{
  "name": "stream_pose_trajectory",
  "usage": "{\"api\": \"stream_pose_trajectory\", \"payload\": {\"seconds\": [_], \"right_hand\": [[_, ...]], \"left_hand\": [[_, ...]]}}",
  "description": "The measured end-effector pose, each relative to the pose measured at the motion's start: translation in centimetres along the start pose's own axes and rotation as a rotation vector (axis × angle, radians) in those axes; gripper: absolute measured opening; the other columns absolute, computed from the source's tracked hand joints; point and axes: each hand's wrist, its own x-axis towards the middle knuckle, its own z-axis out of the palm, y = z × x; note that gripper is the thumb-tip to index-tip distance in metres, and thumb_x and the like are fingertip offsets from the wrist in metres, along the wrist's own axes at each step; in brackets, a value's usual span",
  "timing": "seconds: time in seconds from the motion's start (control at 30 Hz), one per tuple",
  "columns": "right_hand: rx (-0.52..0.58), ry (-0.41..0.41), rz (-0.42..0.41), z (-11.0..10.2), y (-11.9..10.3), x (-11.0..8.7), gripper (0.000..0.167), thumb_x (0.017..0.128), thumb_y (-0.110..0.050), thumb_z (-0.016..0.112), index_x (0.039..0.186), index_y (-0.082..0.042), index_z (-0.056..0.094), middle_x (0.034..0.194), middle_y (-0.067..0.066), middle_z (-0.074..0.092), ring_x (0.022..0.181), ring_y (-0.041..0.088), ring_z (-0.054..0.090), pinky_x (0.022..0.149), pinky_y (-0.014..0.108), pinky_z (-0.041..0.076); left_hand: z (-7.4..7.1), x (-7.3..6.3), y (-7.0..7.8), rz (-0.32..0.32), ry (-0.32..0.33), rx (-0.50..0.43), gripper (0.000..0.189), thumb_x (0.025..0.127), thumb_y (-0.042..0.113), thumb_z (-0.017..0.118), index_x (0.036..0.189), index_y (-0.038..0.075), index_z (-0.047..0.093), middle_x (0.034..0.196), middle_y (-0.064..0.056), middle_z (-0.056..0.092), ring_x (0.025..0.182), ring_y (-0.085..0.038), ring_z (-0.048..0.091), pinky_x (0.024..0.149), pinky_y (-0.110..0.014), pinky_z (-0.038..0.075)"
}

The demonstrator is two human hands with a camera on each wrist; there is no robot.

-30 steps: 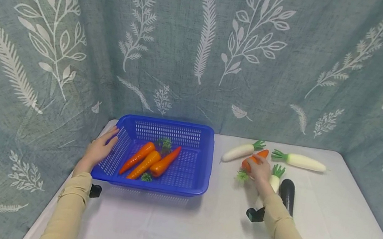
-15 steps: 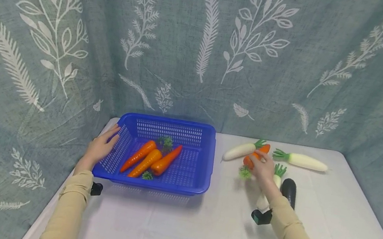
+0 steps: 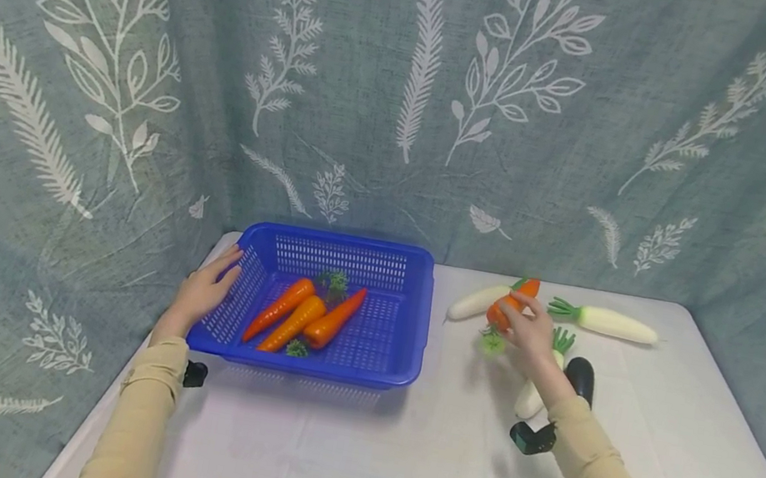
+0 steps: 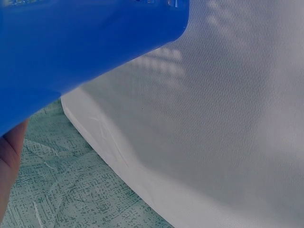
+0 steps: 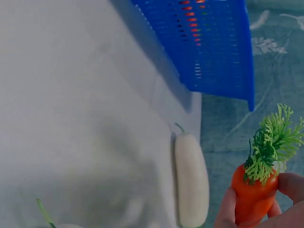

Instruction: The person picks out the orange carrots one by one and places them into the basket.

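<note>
My right hand (image 3: 530, 331) pinches an orange carrot (image 3: 501, 315) between thumb and fingers. In the right wrist view, the carrot's feathery green top (image 5: 271, 145) points away from the fingers. From the head, the carrot overlaps a white radish (image 3: 475, 303) behind it. At the left side of a blue plastic basket (image 3: 323, 369), my left hand (image 3: 200, 297) rests on the rim with fingers fairly straight. Inside the basket lie three carrots (image 3: 296, 322) with green tops. Only an edge of the left hand (image 4: 10, 159) shows below the basket in the left wrist view.
Another white radish (image 3: 615, 324) lies at the back right. A third radish (image 3: 529, 400) and a dark eggplant (image 3: 580, 376) lie beside and partly under my right forearm. A patterned grey-green curtain (image 3: 375, 102) hangs behind the white-covered table (image 3: 344, 469).
The carrot in my right hand has risen slightly and now overlaps more of the radish behind. My right wrist has shifted to the right. The left hand stays at the basket.
</note>
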Motion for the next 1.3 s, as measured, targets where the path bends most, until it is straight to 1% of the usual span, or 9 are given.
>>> {"api": "stream_pose_trajectory", "payload": {"seconds": [0.1, 0.2, 0.33, 0.47, 0.57, 0.7, 0.8, 1.07, 1.3], "right_hand": [[0.005, -0.016, -0.011, -0.1, -0.5, -0.2, 0.051, 0.1, -0.016, 0.054, 0.146, 0.0, 0.04, 0.14, 0.024, 0.039, 0.11, 0.021, 0.054, 0.081, 0.019, 0.054], [0.018, -0.034, -0.023, -0.2, -0.8, -0.4, 0.052, 0.1, -0.017, 0.054, 0.147, -0.001, 0.039, 0.141, 0.023, 0.039, 0.111, 0.021, 0.054, 0.084, 0.021, 0.054], [0.025, -0.056, -0.038, -0.2, -0.9, -0.6, 0.052, 0.1, -0.017, 0.054, 0.147, -0.001, 0.039, 0.14, 0.022, 0.039, 0.104, 0.014, 0.055, 0.086, 0.023, 0.054], [0.047, -0.076, -0.044, 0.1, -0.8, -0.7, 0.051, 0.1, -0.016, 0.055, 0.146, 0.0, 0.039, 0.14, 0.022, 0.04, 0.096, 0.008, 0.056, 0.083, 0.021, 0.054], [0.08, -0.085, -0.04, 0.4, -0.8, -0.8, 0.05, 0.1, -0.014, 0.055, 0.146, 0.0, 0.041, 0.141, 0.023, 0.04, 0.101, 0.013, 0.056, 0.082, 0.02, 0.054], [0.103, -0.093, -0.034, 1.1, -0.9, -1.0, 0.05, 0.099, -0.013, 0.055, 0.145, 0.0, 0.041, 0.142, 0.024, 0.039, 0.115, 0.024, 0.053, 0.084, 0.023, 0.054], [0.105, -0.101, -0.029, 1.6, -1.1, -1.2, 0.049, 0.099, -0.013, 0.055, 0.145, -0.001, 0.042, 0.141, 0.025, 0.04, 0.117, 0.027, 0.053, 0.086, 0.025, 0.054], [0.139, -0.125, -0.057, 3.0, -1.4, -1.9, 0.047, 0.098, -0.01, 0.057, 0.141, 0.003, 0.045, 0.13, 0.026, 0.047, 0.093, 0.011, 0.06, 0.083, 0.026, 0.056], [0.132, -0.132, -0.056, 4.3, -1.7, -2.5, 0.045, 0.097, -0.009, 0.058, 0.139, 0.002, 0.049, 0.114, 0.019, 0.052, 0.084, 0.008, 0.06, 0.081, 0.027, 0.057]], "left_hand": [[0.0, 0.1, -0.1, 0.0, -0.002, 0.0, 0.051, 0.107, 0.025, 0.036, 0.149, -0.002, 0.033, 0.158, -0.016, 0.022, 0.141, -0.046, 0.023, 0.11, -0.067, 0.015], [0.0, 0.1, -0.1, -0.002, -0.002, -0.003, 0.05, 0.106, 0.024, 0.037, 0.149, -0.002, 0.033, 0.159, -0.015, 0.022, 0.141, -0.046, 0.022, 0.111, -0.066, 0.015], [0.0, 0.0, -0.1, 0.002, 0.003, -0.004, 0.051, 0.106, 0.025, 0.037, 0.149, -0.002, 0.033, 0.158, -0.016, 0.022, 0.141, -0.046, 0.023, 0.111, -0.065, 0.015], [-0.1, 0.0, 0.0, 0.011, 0.005, 0.0, 0.051, 0.107, 0.026, 0.037, 0.148, -0.003, 0.034, 0.158, -0.017, 0.023, 0.141, -0.046, 0.023, 0.11, -0.066, 0.016], [-0.1, -0.1, 0.1, 0.012, 0.005, 0.004, 0.051, 0.107, 0.026, 0.037, 0.148, -0.003, 0.034, 0.158, -0.017, 0.024, 0.141, -0.046, 0.024, 0.11, -0.066, 0.015], [0.0, 0.0, 0.0, 0.008, 0.003, 0.012, 0.051, 0.107, 0.025, 0.036, 0.148, -0.003, 0.034, 0.158, -0.018, 0.023, 0.141, -0.046, 0.024, 0.11, -0.068, 0.015], [0.0, 0.0, 0.0, 0.004, 0.002, 0.014, 0.051, 0.107, 0.025, 0.036, 0.149, -0.003, 0.034, 0.158, -0.017, 0.023, 0.141, -0.047, 0.023, 0.109, -0.069, 0.013], [0.0, 0.0, 0.1, -0.004, -0.003, 0.019, 0.05, 0.106, 0.024, 0.037, 0.149, -0.002, 0.033, 0.158, -0.017, 0.023, 0.14, -0.047, 0.024, 0.109, -0.069, 0.014], [0.0, 0.0, 0.0, -0.01, -0.006, 0.02, 0.05, 0.107, 0.025, 0.036, 0.149, -0.002, 0.033, 0.158, -0.016, 0.022, 0.141, -0.047, 0.023, 0.109, -0.069, 0.013]]}}
